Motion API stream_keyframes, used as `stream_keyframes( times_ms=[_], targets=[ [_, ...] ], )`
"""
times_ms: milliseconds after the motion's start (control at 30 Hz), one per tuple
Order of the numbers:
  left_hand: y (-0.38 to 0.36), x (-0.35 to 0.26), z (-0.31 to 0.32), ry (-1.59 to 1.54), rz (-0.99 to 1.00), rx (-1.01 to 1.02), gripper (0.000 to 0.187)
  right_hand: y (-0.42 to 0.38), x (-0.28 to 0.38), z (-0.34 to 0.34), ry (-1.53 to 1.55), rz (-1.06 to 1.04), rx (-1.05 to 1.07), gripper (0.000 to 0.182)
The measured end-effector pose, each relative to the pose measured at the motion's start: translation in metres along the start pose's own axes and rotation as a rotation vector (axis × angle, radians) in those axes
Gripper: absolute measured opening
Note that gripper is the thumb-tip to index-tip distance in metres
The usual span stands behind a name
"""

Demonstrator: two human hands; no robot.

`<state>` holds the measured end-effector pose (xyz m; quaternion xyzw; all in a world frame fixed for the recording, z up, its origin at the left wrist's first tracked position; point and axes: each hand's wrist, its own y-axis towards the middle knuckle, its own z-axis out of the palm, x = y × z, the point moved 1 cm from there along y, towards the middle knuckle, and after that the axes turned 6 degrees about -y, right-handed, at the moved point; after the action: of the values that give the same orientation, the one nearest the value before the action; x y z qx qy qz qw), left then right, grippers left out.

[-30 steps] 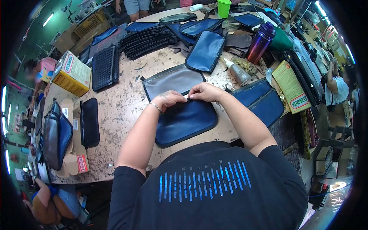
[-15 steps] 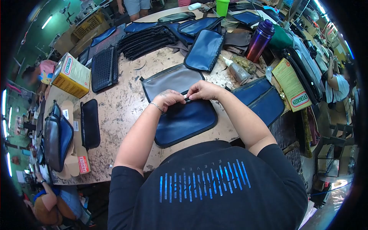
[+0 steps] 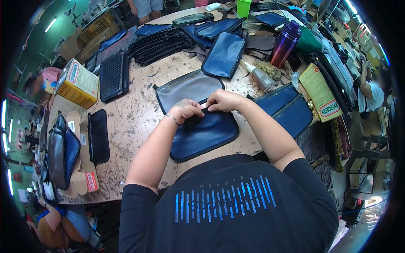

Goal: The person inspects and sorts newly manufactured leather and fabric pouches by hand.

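Note:
A blue panel with black edging lies on the table in front of me, its upper edge raised a little between my hands. My left hand, with a bracelet at the wrist, pinches that black upper edge. Close beside it, my right hand pinches the same edge between thumb and fingers. Whether a zipper runs there is hidden by the fingers. Just beyond the hands lies a grey panel with a black zipper edge, partly under a blue zipper pouch.
A stack of black pieces lies at the back. To the left stand a yellow tin and a dark pouch. A purple bottle, a glue bottle and blue panels are on the right. Other people are around the table.
Both hands keep pinching the same edge, with only a slight shift of the fingers. The panels stay in place.

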<state>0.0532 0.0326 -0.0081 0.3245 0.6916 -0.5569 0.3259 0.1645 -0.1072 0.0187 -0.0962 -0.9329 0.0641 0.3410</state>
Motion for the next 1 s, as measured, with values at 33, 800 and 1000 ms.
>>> stream_keyframes(
  times_ms=[33,800,1000],
  targets=[
    [0.0,0.001,0.0,-0.004,-0.025,-0.005,0.015,0.001,-0.001,0.001,0.0,-0.001,0.001,0.019],
    [-0.029,-0.006,0.006,0.356,0.347,0.033,0.023,-0.001,-0.009,0.008,0.092,0.079,-0.005,0.017],
    [-0.023,-0.004,0.011,0.297,0.258,-0.043,0.019,0.0,-0.009,0.009,0.001,-0.022,-0.039,0.017]
  ],
)
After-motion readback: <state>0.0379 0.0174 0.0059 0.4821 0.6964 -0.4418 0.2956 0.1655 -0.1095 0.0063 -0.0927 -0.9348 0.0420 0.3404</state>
